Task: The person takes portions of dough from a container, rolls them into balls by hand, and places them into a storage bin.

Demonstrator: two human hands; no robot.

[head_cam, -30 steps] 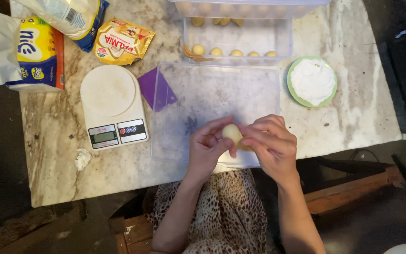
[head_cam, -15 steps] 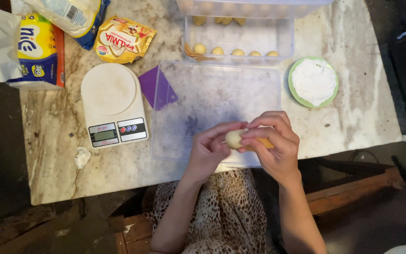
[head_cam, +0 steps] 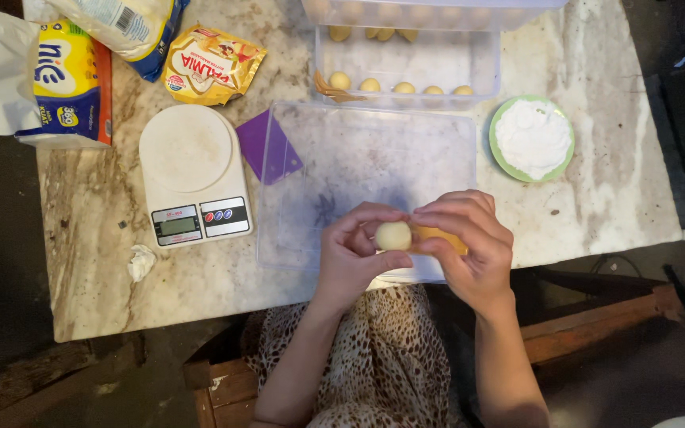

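A small pale yellow dough ball (head_cam: 393, 235) sits between the fingertips of both hands. My left hand (head_cam: 350, 254) cups it from the left, and my right hand (head_cam: 469, 246) pinches it from the right, with an orange-yellow bit showing under its fingers. Both hands hover over the near edge of a clear plastic lid (head_cam: 358, 174) lying flat on the marble table (head_cam: 596, 198). Behind it stands a clear plastic container (head_cam: 406, 59) with several similar dough balls lined up inside.
A white digital kitchen scale (head_cam: 192, 170) stands left of the lid, with a purple scraper (head_cam: 267, 147) beside it. A green bowl of white flour (head_cam: 531, 139) is at the right. Yellow packets (head_cam: 208, 63), a boxed pack (head_cam: 57, 83) and a crumpled tissue (head_cam: 141, 261) lie at the left.
The hands have turned the dough ball between the fingers and shifted slightly toward the near table edge. Nothing else on the table has moved.
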